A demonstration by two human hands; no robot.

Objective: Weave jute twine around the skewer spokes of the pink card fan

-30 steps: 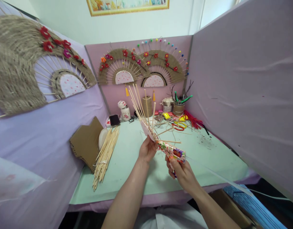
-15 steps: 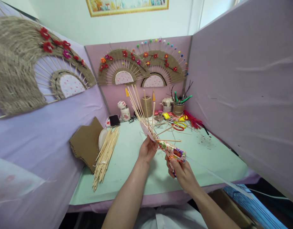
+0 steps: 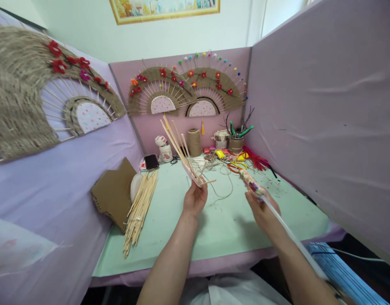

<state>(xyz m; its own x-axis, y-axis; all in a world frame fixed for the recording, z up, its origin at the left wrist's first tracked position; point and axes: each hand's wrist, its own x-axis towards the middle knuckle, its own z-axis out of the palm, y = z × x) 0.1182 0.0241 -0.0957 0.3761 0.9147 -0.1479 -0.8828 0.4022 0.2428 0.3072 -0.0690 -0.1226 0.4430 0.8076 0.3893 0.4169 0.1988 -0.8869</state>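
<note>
Above the table, my left hand (image 3: 195,197) is closed on a small fan frame (image 3: 190,170), a pinkish-white spotted base with several thin wooden sticks (image 3: 174,137) spreading out of it. The frame is tilted, its sticks pointing up and to the left, with one or two jutting right. To the right, my right hand (image 3: 265,209) grips a flower-patterned glue gun (image 3: 251,182), slightly blurred, its nozzle end pointing away from me. A long whitish glue stick (image 3: 288,233) runs out of its back along my forearm. The gun and the frame are apart.
At left lie a bundle of wooden sticks (image 3: 140,207) and folded brown cardboard (image 3: 114,192). Along the back stand a twine spool (image 3: 194,142), a jar (image 3: 165,151), and a can with green-handled pliers (image 3: 236,144); scissors (image 3: 238,166) and red pipe cleaners (image 3: 257,159) lie nearby. Finished fans (image 3: 214,76) hang behind.
My right hand has swung the glue gun away from the fan frame, to the right and slightly up. My left hand has turned the frame a little, still holding it. The view has shifted slightly.
</note>
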